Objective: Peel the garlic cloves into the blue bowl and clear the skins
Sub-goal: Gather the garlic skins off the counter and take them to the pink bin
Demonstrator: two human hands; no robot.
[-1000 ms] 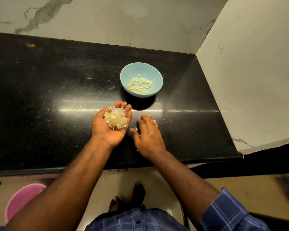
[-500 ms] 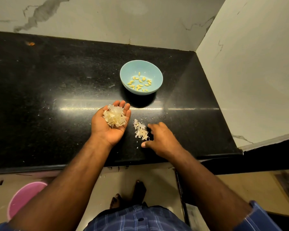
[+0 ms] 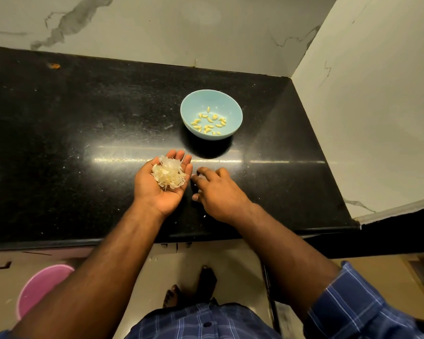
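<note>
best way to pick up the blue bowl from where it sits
Grip the bowl by its rim, near edge, coming from above with the right hand: it stands upright and open on the counter, the cloves lie low inside, and its walls curve under, so the rim likely gives the surest hold. The left hand is full of skins.

One blue bowl (image 3: 233, 111), one pink bucket (image 3: 38, 288), two hands.
</note>
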